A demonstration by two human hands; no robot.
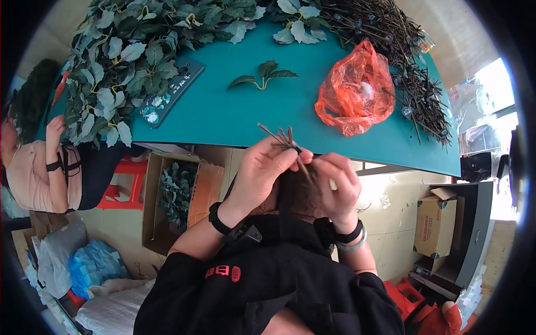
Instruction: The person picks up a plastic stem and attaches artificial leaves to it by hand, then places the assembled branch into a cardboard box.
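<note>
Just off the near table edge, my left hand (pixel 258 172) pinches a small bundle of thin brown stems (pixel 285 135) between thumb and fingers. The stems fan out above the fingertips, and their lower ends slant down toward my other hand. My right hand (pixel 339 187) is closed right beside the bundle, its fingers bent inward. Something small and pale (pixel 333 184) shows at its fingers, too small to name. Beyond my hands, a green leaf sprig (pixel 264 78) lies by itself on the teal table (pixel 223 120).
Artificial leaves (pixel 128 53) heap at the left and back. Brown stems (pixel 385 28) pile at the right, beside a red plastic bag (pixel 357 92). A phone (pixel 174 92) borders the leaves. Below stands a cardboard box (pixel 207 192). Another person (pixel 42 173) sits at the left.
</note>
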